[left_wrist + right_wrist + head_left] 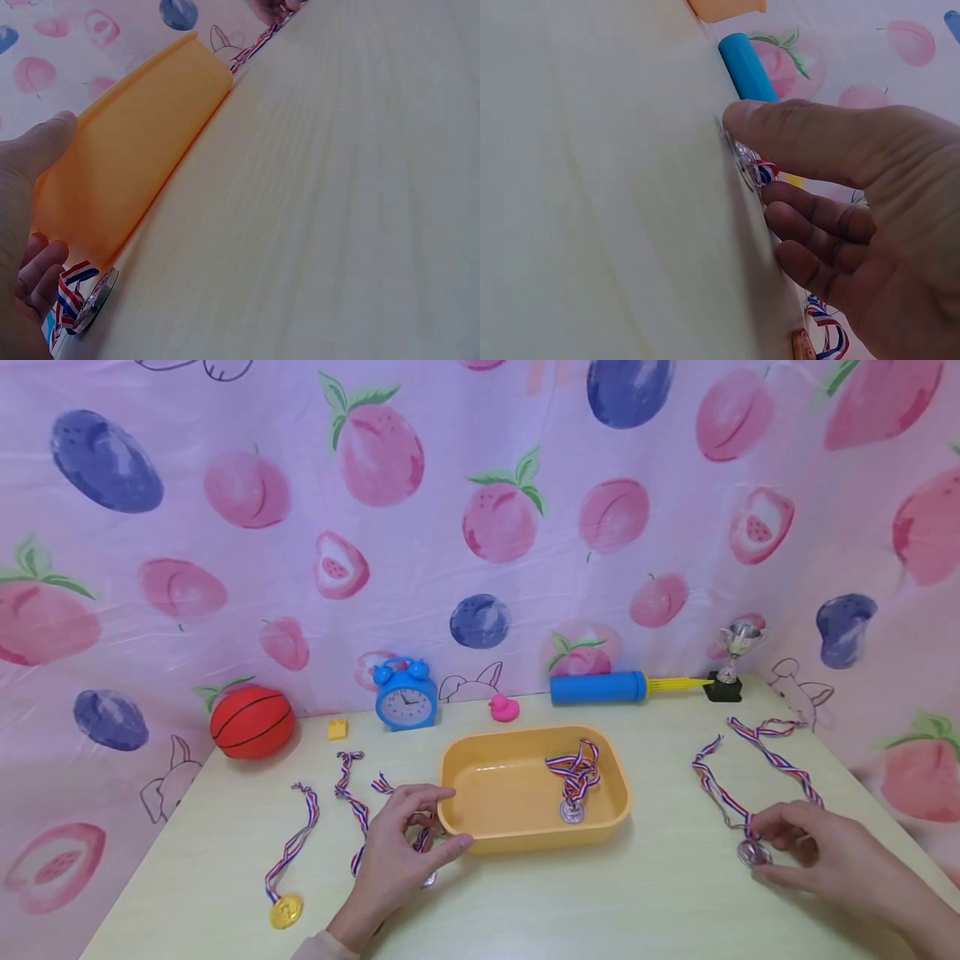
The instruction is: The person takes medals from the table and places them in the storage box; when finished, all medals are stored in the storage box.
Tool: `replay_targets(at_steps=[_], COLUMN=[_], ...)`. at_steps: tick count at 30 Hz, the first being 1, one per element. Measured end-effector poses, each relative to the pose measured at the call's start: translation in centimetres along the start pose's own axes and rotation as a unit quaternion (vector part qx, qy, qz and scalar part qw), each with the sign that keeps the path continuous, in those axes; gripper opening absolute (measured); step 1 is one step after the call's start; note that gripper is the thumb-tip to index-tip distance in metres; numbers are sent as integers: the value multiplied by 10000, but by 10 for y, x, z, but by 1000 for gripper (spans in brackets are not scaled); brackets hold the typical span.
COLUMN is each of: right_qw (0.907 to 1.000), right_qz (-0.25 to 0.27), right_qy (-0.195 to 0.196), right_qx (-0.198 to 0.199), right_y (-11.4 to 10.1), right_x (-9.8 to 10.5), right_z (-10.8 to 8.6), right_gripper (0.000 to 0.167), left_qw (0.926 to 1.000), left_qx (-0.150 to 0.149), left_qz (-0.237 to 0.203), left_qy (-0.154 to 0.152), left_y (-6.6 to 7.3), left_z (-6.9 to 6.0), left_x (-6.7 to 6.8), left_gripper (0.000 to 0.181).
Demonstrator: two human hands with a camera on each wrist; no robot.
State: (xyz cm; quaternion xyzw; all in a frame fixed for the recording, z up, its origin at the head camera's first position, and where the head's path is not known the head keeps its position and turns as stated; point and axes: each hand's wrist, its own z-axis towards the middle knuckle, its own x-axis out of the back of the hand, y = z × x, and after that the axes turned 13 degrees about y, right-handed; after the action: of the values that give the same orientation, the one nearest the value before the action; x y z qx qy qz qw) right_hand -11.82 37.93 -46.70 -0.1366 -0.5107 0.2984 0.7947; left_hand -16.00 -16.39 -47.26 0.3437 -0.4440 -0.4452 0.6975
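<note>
A yellow-orange plastic basin (525, 839) stands mid-table, holding a silver medal (572, 811) on a striped ribbon. My left hand (405, 852) is at its left end, thumb and fingers spread against the side. Beneath that hand lies a medal (97, 301), partly hidden, with its ribbon. At the right, my right hand (817, 852) pinches a silver medal (753, 852) between thumb and forefinger, down at the tabletop; its ribbon trails away behind. A bronze-coloured medal (802, 345) beside the right hand shows only in the right wrist view.
At left lie a gold medal (286, 911) and another striped ribbon (345, 785). Along the back stand a red basketball (252, 722), yellow block (338, 729), blue alarm clock (406, 697), pink duck (504, 707), blue pump (600, 687) and small trophy (726, 672).
</note>
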Motion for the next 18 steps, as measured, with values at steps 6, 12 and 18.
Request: replay_targets(at_steps=[6,12,18], right_qw=[9990,9982,9994], right_qz=[-264,-379,-131], right_qy=[126,80,-26], right_qx=[348,459,333], right_y=[-1,-2,-3], right_x=[-3,-3,-4], right_z=[-3,-2,-3], right_gripper=[48,43,39], left_qw=[10000,10000,10000], left_qx=[-35,-38,-87], left_qz=[-13,2,29], left_qy=[-1,12,29], left_y=[0,0,1], left_z=[0,0,0], left_x=[0,0,0], left_gripper=[62,62,62])
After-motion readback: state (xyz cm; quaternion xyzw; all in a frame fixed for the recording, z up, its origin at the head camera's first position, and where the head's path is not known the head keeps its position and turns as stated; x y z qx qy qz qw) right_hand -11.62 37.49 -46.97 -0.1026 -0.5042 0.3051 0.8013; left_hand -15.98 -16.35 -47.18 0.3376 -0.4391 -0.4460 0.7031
